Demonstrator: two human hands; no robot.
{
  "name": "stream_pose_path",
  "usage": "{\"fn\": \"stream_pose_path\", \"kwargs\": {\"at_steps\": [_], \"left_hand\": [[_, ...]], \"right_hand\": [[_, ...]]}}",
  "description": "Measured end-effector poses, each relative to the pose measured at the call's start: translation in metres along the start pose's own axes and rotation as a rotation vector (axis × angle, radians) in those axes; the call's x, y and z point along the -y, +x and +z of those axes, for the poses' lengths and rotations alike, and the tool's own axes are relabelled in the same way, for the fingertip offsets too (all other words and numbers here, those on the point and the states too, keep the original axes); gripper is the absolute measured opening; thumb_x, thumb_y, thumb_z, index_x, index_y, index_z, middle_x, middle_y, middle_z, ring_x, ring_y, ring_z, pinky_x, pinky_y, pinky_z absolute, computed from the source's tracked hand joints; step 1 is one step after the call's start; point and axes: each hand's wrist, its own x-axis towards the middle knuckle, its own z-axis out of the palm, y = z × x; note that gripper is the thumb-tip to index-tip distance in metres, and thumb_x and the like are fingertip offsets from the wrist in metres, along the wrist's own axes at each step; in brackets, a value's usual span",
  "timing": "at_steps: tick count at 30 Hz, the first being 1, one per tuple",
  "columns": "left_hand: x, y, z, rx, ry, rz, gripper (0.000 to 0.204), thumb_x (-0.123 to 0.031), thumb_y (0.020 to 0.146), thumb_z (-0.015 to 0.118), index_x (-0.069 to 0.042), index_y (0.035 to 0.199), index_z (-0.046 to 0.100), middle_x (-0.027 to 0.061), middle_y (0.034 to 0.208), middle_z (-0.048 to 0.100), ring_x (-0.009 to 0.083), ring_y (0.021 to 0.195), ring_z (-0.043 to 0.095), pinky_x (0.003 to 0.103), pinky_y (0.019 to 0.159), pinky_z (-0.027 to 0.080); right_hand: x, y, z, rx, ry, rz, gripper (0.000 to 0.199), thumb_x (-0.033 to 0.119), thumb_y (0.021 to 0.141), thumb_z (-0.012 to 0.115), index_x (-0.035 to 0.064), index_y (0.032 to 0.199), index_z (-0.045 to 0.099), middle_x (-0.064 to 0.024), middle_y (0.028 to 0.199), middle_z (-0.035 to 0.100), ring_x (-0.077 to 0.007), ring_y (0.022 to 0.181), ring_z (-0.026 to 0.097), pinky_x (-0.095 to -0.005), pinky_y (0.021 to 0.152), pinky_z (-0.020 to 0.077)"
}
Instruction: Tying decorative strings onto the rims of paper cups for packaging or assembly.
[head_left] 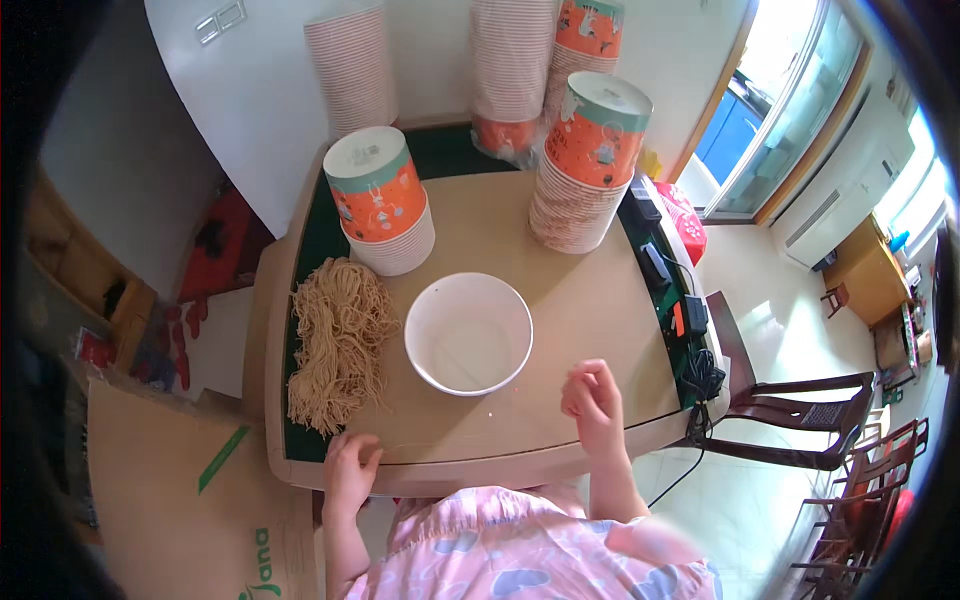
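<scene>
Resting left hand (349, 470) near noodles (338, 340); right hand (594, 400) beside bowl (468, 333).

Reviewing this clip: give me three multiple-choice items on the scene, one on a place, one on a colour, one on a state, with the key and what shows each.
1. Where does the pile of dry noodles lie relative to the white bowl?
A. to its left
B. inside it
C. to its right

2. What colour is the inside of the bowl?
A. orange
B. white
C. green

3. What is the state of the right hand?
A. lifts the bowl
B. holds noodles
C. holds nothing, loosely curled over the table

Key: 1 A, the noodles lie beside the bowl on the person's left; 2 B, its wall and bottom are white; 3 C, nothing shows in its grip.
</scene>
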Motion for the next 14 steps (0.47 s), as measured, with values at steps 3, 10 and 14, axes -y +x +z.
{"fn": "stream_pose_path", "kwargs": {"at_steps": [3, 10, 14], "left_hand": [[-0.049, 0.020, 0.004, -0.051, -0.217, 0.060, 0.009, -0.002, 0.076, 0.068, -0.002, 0.084, 0.064, 0.0113, 0.083, 0.063, 0.0295, 0.083, 0.060, 0.036, 0.073, 0.048], [-0.136, 0.068, 0.023, -0.107, -0.205, 0.509, 0.022, -0.001, 0.073, 0.071, -0.006, 0.093, 0.063, 0.0075, 0.090, 0.062, 0.0263, 0.088, 0.059, 0.038, 0.079, 0.049], [-0.148, 0.090, 0.047, 0.138, -0.046, 0.437, 0.030, -0.009, 0.078, 0.069, -0.009, 0.107, 0.061, 0.0120, 0.101, 0.062, 0.0303, 0.098, 0.058, 0.039, 0.090, 0.045]], "right_hand": [[-0.017, -0.005, 0.007, 0.082, 0.001, 0.041, 0.009, 0.001, 0.095, 0.047, 0.0061, 0.102, 0.047, 0.0008, 0.073, 0.044, -0.0062, 0.059, 0.037, -0.0217, 0.051, 0.0290], [-0.025, -0.012, 0.019, 0.113, -0.014, -0.021, 0.019, -0.006, 0.092, 0.051, 0.0017, 0.109, 0.048, -0.0094, 0.095, 0.063, -0.0161, 0.086, 0.064, -0.0253, 0.070, 0.0518], [-0.024, -0.004, 0.010, 0.157, -0.129, 0.067, 0.031, -0.008, 0.091, 0.052, 0.0019, 0.120, 0.047, -0.0131, 0.103, 0.065, -0.0219, 0.099, 0.065, -0.0269, 0.081, 0.0540]]}}
